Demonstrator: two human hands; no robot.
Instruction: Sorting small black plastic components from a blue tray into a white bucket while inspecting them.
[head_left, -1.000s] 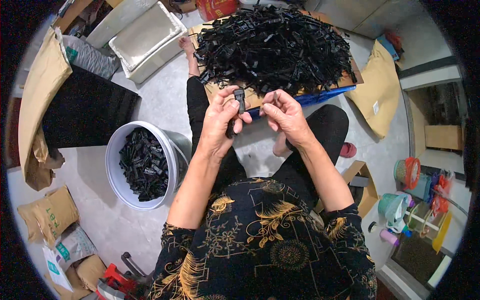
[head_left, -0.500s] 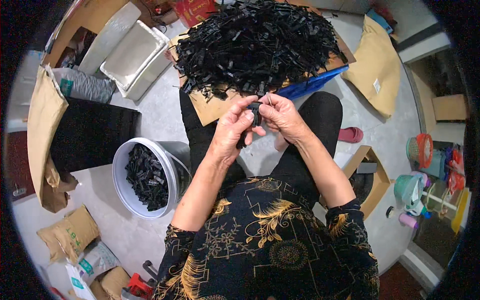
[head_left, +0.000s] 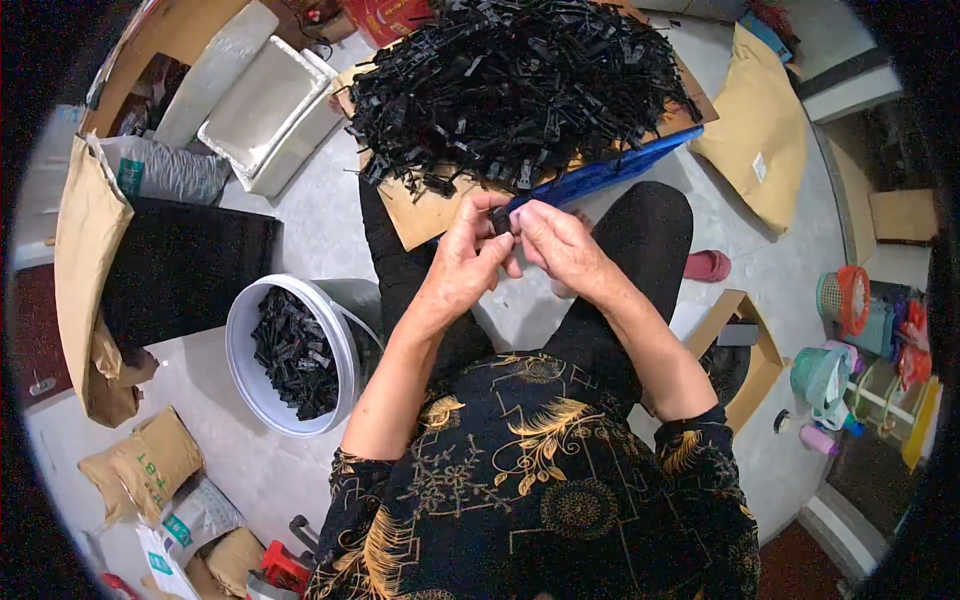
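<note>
Both hands, left and right, pinch one small black clip in a narrow grip, at 6 o'clock from the pile. Risk: the clip slips and drops between the knees, missing the bucket at 8 o'clock.

A tall brown paper sack stands open at the left, beside a grey plastic bag with a green label. At lower left lie a small brown paper bag with green print and a white-and-green packet. At upper right a tan sack with a small white label lies flat on the floor, and a red printed carton sits at the top edge.
</note>
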